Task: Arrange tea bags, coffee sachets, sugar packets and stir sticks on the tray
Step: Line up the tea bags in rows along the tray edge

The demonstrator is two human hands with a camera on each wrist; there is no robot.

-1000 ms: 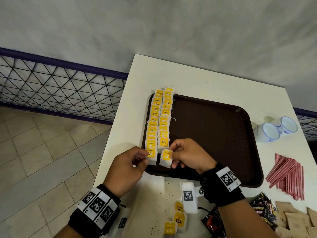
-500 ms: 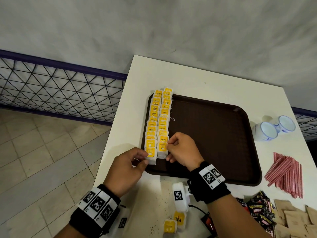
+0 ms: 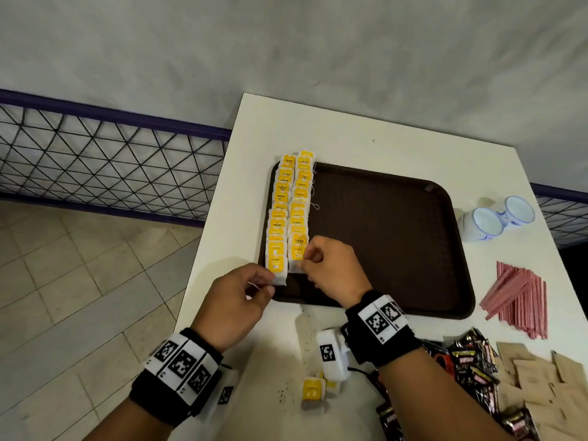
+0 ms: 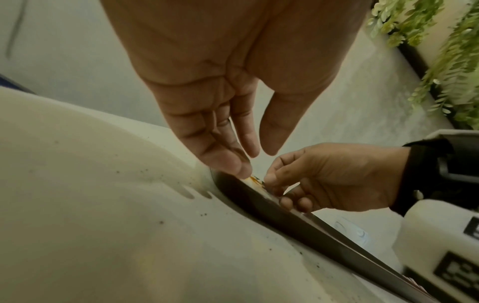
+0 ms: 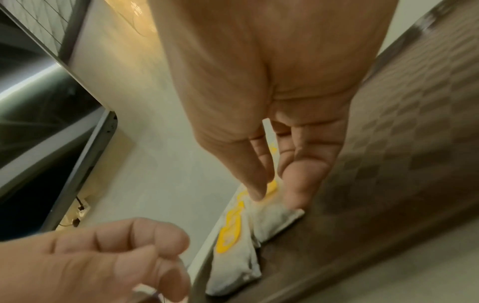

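Matt brown textured plastic tray [image 3: 381, 224], white paper tea bags [image 3: 288, 218], smooth white table [image 3: 350, 135]

both forearms bare, no sleeves. black wristband [image 3: 178, 377] on the left wrist, black wristband [image 3: 380, 332] on the right, each carrying white square tags with black fiducial patterns. white camera block [image 3: 331, 356] under right wrist.

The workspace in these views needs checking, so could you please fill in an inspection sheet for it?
Surface: white table, dark specks near front edge.
Job's things: brown tray holds two rows of tea bags along its left side; stir sticks, coffee sachets, sugar packets off tray.
Clutter: two cups; loose tea bags.
Grippers: left hand and right hand each pinch a nearest tea bag.
Cables: black cord.
Surroundings: mesh railing, tiled floor.
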